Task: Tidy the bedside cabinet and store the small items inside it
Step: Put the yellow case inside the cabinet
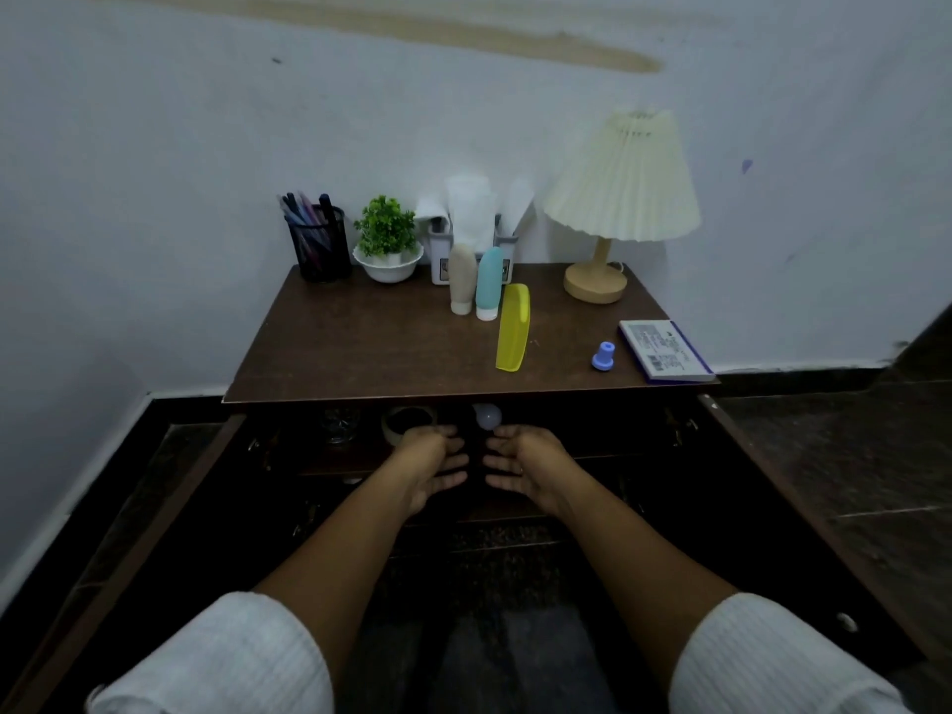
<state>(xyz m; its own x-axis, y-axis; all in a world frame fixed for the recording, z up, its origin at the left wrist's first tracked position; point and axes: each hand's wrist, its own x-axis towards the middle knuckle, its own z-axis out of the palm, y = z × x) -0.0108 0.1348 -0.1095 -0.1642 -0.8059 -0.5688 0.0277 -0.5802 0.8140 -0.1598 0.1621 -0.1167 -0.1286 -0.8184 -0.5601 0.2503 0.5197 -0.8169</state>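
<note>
The dark wooden bedside cabinet [360, 347] has both doors swung open. On its top lie a yellow comb [512, 327], a beige tube [461, 278], a teal tube [488, 283], a small blue cap [602, 355] and a white-and-blue notepad [664, 350]. My left hand [430, 463] and my right hand [520, 463] reach into the upper shelf, palms facing each other, fingers nearly straight. Between them stands a dark thing with a pale lilac round top [487, 415]. Whether the fingers touch it is hidden in the shadow.
At the back stand a black pen holder [319, 244], a potted plant [387, 247], a tissue organiser [471, 219] and a pleated lamp [621, 198]. A glass [340, 425] and a tape roll [408, 420] sit on the shelf. The open doors [772, 481] flank my arms.
</note>
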